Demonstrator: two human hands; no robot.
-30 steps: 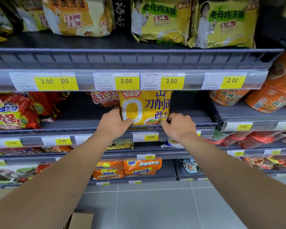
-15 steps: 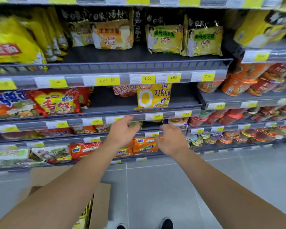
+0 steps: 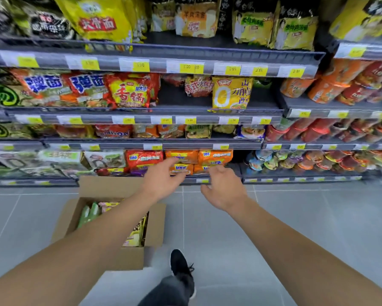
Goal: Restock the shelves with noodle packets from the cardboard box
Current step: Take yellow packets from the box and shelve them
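Both hands are seen stretched forward in the air, in front of the lowest shelves, and nothing is held by them. The left hand point(image 3: 163, 180) is kept loosely spread, and the fingers of the right hand point(image 3: 224, 188) are relaxed and a little bent. The cardboard box point(image 3: 110, 188) is placed on the floor point(image 3: 296, 228) under the left forearm, with its flaps open and noodle packets point(image 3: 90, 212) visible inside. One yellow packet point(image 3: 230, 92) is stood upright at the front edge of the second shelf point(image 3: 181, 100). A black shoe point(image 3: 181, 263) is seen beside the box.
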